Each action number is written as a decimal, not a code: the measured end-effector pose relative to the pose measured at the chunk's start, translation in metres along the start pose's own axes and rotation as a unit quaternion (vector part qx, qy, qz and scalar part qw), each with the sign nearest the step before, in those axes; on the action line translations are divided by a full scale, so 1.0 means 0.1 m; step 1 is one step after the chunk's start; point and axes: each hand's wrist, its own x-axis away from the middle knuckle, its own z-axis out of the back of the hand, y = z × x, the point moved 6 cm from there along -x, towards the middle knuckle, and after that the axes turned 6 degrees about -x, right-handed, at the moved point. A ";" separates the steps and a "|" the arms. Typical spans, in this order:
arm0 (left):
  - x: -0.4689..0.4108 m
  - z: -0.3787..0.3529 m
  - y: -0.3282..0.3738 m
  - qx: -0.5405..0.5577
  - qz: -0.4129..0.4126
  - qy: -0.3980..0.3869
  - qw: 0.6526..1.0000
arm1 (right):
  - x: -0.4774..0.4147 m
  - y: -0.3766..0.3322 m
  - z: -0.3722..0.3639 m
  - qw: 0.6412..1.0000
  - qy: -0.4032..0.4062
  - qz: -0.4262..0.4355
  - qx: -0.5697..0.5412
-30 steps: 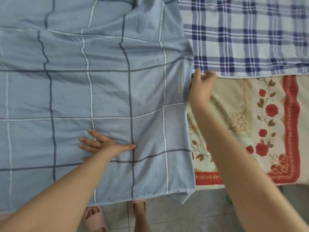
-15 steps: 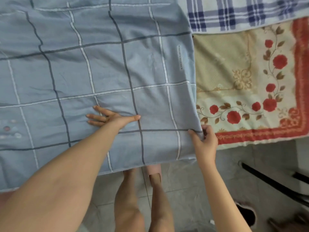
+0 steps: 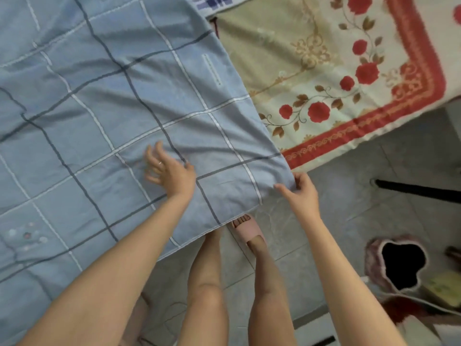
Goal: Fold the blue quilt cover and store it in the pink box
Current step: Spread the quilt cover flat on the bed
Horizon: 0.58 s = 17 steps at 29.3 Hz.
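Note:
The blue quilt cover (image 3: 119, 101), light blue with a dark and white grid, lies spread over the bed and fills the left of the view. My left hand (image 3: 167, 168) hovers over or brushes it near the front edge, fingers spread and blurred. My right hand (image 3: 300, 189) pinches the cover's near right corner at the bed's edge. No pink box is in view.
A cream blanket with red roses and a red border (image 3: 349, 78) covers the bed to the right. A blue plaid sheet (image 3: 212, 2) peeks out at the top. Below are grey floor tiles (image 3: 349, 221), my legs and a pink slipper (image 3: 247, 228), and a pink fluffy slipper (image 3: 379, 255) at right.
My right hand came from the cover's far right edge down to its near right corner and holds it. My left hand lifted from pressing flat. The view swung right and down.

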 end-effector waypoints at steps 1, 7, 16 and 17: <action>0.04 -0.01 0.23 -0.021 -0.107 0.004 0.994 | 0.02 0.09 0.01 1.000 0.001 -0.003 0.021; 0.01 -0.20 1.55 -0.167 -0.506 -0.065 0.843 | 0.08 0.26 0.05 0.996 0.008 0.049 0.072; -0.08 -0.47 2.35 -0.411 -0.672 -0.197 0.584 | 0.07 0.41 0.19 0.996 0.045 0.076 -0.022; -0.12 -0.44 2.39 -0.396 -0.664 -0.233 0.590 | 0.09 0.42 0.21 0.995 0.055 0.078 -0.022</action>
